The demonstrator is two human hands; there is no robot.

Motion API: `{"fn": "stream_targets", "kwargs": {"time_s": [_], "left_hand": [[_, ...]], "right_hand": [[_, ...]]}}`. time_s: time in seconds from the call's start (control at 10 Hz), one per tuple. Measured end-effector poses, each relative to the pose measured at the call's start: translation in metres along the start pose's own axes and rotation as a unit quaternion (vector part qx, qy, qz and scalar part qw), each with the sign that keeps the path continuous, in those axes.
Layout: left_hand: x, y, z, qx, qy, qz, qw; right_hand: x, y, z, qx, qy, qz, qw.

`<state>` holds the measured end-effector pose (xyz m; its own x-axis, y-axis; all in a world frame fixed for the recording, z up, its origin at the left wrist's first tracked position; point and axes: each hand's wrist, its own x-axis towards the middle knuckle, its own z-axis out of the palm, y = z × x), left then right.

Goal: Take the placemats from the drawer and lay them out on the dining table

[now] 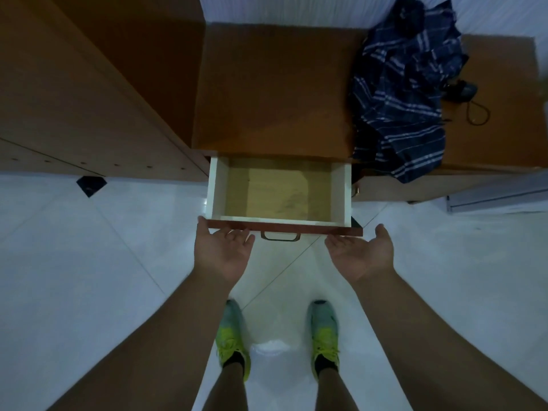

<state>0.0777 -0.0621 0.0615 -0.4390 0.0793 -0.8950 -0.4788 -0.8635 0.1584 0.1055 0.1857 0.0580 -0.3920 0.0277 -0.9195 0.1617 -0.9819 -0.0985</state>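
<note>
Head view, looking straight down. Drawer (280, 191) is pulled out from the cabinet (267, 93), and I see only its bare yellowish bottom inside; no placemat is visible to me anywhere in view.

My left hand (222, 252) is palm up at the drawer's front left corner, thumb against the dark red front panel (284, 227), fingers loosely curled under its lower edge. I can't tell if the fingertips actually touch the underside. Not wrapped round anything.

My right hand (360, 252) is also palm up, just below the front panel on the right side, fingers relaxed and spread, thumb sticking out to the right. It holds nothing and looks just clear of the panel.

Metal handle (280, 236) sits between the two hands, untouched.

Checked blue cloth (406, 93) is heaped on the cabinet top at right, hanging over its front edge, with a small dark thing and a cord (477, 109) beside it. White tiled floor (89, 262) below, green shoes (234, 336) near bottom centre.
</note>
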Motion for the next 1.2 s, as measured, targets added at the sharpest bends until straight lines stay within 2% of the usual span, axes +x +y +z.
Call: {"fn": "stream_targets", "kwargs": {"time_s": [0.1, 0.2, 0.3, 0.4, 0.5, 0.6, 0.7, 0.9, 1.2], "left_hand": [[0.008, 0.007, -0.006, 0.035, -0.005, -0.001, 0.999], [0.017, 0.012, 0.001, 0.201, -0.003, 0.014, 0.979], [0.028, 0.014, 0.014, 0.61, 0.046, 0.064, 0.788], [0.043, 0.02, 0.011, 0.857, 0.008, 0.155, 0.492], [0.055, 0.022, 0.011, 0.902, -0.003, 0.176, 0.394], [0.065, 0.022, 0.017, 0.913, -0.01, 0.196, 0.358], [0.074, 0.027, 0.026, 0.924, -0.005, 0.182, 0.337], [0.093, 0.039, 0.044, 0.917, -0.006, 0.185, 0.354], [0.072, 0.04, 0.068, 0.914, 0.005, 0.211, 0.346]], "right_hand": [[0.004, -0.006, 0.016, 0.003, -0.025, -0.024, 0.999], [0.014, -0.01, 0.025, -0.113, -0.039, -0.046, 0.992], [0.026, -0.008, 0.023, -0.609, 0.03, -0.123, 0.783], [0.042, -0.007, 0.011, -0.88, 0.003, -0.207, 0.428], [0.055, -0.002, 0.008, -0.921, -0.007, -0.228, 0.317], [0.062, 0.003, 0.015, -0.927, 0.013, -0.241, 0.287], [0.07, 0.003, 0.026, -0.933, 0.022, -0.233, 0.275], [0.084, -0.006, 0.052, -0.916, 0.037, -0.251, 0.31], [0.075, -0.013, 0.076, -0.888, 0.035, -0.265, 0.374]]}}
